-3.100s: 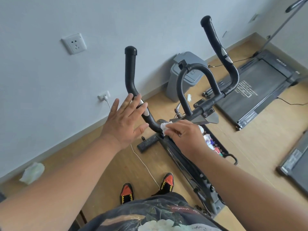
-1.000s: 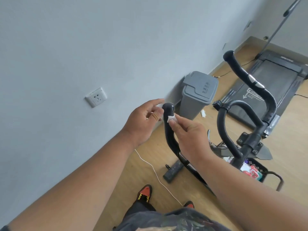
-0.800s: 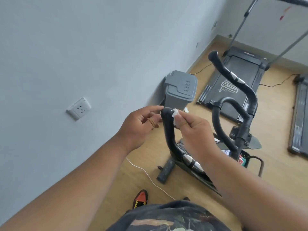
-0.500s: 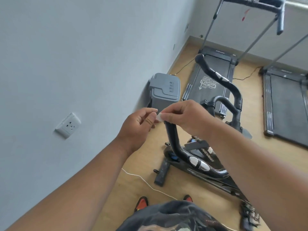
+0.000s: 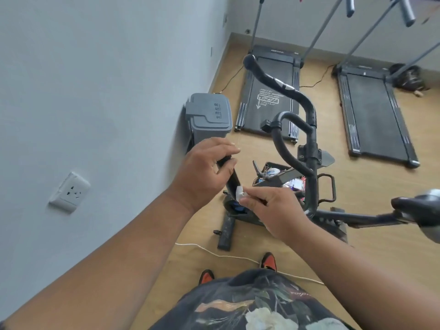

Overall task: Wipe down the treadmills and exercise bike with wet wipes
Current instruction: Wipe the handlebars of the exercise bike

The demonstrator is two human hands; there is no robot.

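Both hands at the exercise bike's near handlebar (image 5: 234, 181), mid-frame.
Left hand (image 5: 204, 170) grips and hides its tip; right hand (image 5: 273, 210) pinches a mostly concealed wet wipe (image 5: 239, 192).

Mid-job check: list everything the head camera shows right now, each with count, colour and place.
Black exercise bike with curved handlebars: one, black, centre, on the wooden floor.
Small white wet wipe: one, white, against the bike's near handlebar.
Flat black treadmills: two, black, far floor by the back wall.
Grey lidded plastic bin: one, grey, against the left wall.
Black basket of colourful packets: one, floor behind the bike.
White wall socket: one, left wall.
White cord: one, floor near the feet.
Orange-and-black shoes: two, bottom centre.
Left hand: curled round the near handlebar's top.
Right hand: pinches the wipe.
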